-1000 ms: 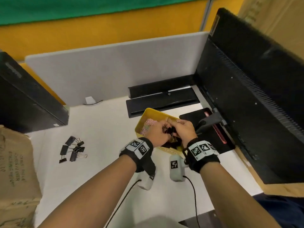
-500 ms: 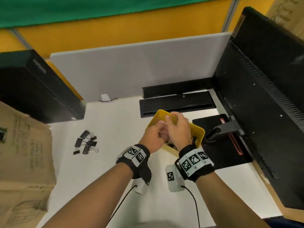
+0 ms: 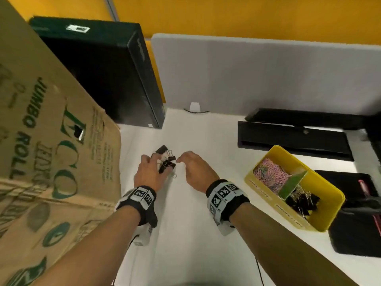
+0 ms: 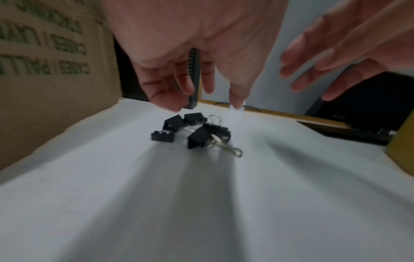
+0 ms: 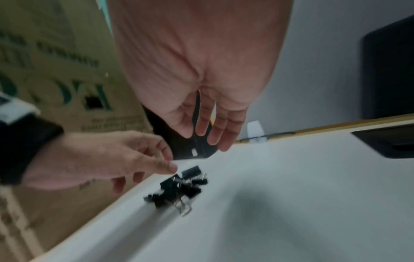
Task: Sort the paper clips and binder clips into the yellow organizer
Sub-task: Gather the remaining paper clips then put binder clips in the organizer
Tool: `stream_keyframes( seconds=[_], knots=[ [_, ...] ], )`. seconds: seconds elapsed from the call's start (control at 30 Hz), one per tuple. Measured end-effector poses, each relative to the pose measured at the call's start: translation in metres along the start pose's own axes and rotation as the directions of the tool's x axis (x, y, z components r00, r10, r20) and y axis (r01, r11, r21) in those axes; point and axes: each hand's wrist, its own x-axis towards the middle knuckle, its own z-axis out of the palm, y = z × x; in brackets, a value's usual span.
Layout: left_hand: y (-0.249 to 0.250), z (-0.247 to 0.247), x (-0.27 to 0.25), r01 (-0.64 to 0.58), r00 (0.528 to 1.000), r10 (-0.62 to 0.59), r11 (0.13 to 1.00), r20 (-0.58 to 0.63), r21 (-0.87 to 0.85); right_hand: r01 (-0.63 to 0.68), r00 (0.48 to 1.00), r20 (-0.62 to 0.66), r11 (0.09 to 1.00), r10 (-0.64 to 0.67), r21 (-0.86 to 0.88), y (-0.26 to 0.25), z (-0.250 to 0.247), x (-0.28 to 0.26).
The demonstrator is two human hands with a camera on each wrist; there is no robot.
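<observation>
Several black binder clips (image 3: 166, 159) (image 4: 195, 133) (image 5: 179, 186) lie in a small heap on the white desk. My left hand (image 3: 151, 172) (image 4: 195, 88) hovers just above the heap with fingers spread and relaxed, holding nothing. My right hand (image 3: 194, 170) (image 5: 208, 131) hangs beside the heap on its right, fingers straight and empty. The yellow organizer (image 3: 321, 209) stands to the right. Pink paper clips (image 3: 270, 174) fill its far compartment, black binder clips (image 3: 302, 202) its near one, with a green divider (image 3: 291, 185) between them.
A large cardboard box (image 3: 41, 151) stands close on the left of the heap. A black case (image 3: 107, 75) sits behind it, and a grey partition (image 3: 257, 75) closes the back. Black trays (image 3: 292, 137) lie beyond the organizer, and a black pad (image 3: 354, 234) lies at the right edge.
Both hands have left the yellow organizer and moved left across the desk to the heap of binder clips. My view has swung left with them.
</observation>
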Motion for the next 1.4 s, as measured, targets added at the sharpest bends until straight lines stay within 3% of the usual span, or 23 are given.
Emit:
stream_keyframes(
  seconds=[0.17,0.3,0.43,0.6,0.67,0.83,0.9,1.0,1.13,1.3,1.4],
  knots=[
    [-0.02,0.019,0.01,-0.027,0.999,0.02,0.983,0.042,0.179,0.029,0.979,0.203,0.954,0.034,-0.299,-0.004,0.03,0.052],
    [-0.028,0.029,0.01,-0.195,0.98,0.185,0.963,0.071,0.183,0.076,0.956,0.289,0.923,0.04,-0.378,0.01,0.048,0.076],
    [-0.031,0.026,0.014,-0.288,0.95,0.283,0.957,0.136,0.022,0.14,0.968,0.244,0.928,-0.055,-0.344,0.021,0.051,0.08],
    [-0.036,0.019,0.02,-0.242,0.94,0.265,0.962,0.214,-0.127,0.076,0.958,0.287,0.942,0.022,-0.327,0.023,0.046,0.076],
    [-0.035,0.017,0.022,-0.243,0.923,0.265,0.964,0.28,-0.11,0.067,0.954,0.298,0.936,0.042,-0.346,0.022,0.047,0.073],
    [-0.03,0.019,0.017,-0.405,0.856,0.289,0.89,0.429,0.208,0.0,0.972,0.22,0.93,0.087,-0.368,0.02,0.05,0.066],
    [-0.03,0.02,0.016,-0.379,0.857,0.278,0.911,0.435,0.164,-0.056,0.968,0.213,0.942,0.132,-0.331,0.024,0.05,0.062],
    [-0.033,0.013,0.02,-0.253,0.895,0.248,0.967,0.371,-0.036,-0.111,0.967,0.196,0.964,0.161,-0.242,0.032,0.046,0.054],
    [-0.029,-0.004,0.034,-0.109,0.975,0.151,0.964,0.163,-0.244,-0.075,0.981,0.172,0.991,0.094,-0.111,0.038,0.041,0.04],
    [-0.024,-0.02,0.053,-0.107,0.994,0.106,0.944,-0.018,-0.312,-0.119,0.981,0.164,0.987,0.101,0.105,0.034,0.034,0.036],
    [-0.027,-0.014,0.061,-0.097,0.992,0.07,0.952,-0.102,-0.289,-0.089,0.99,0.119,0.985,0.072,0.146,0.026,0.031,0.048]
  ],
)
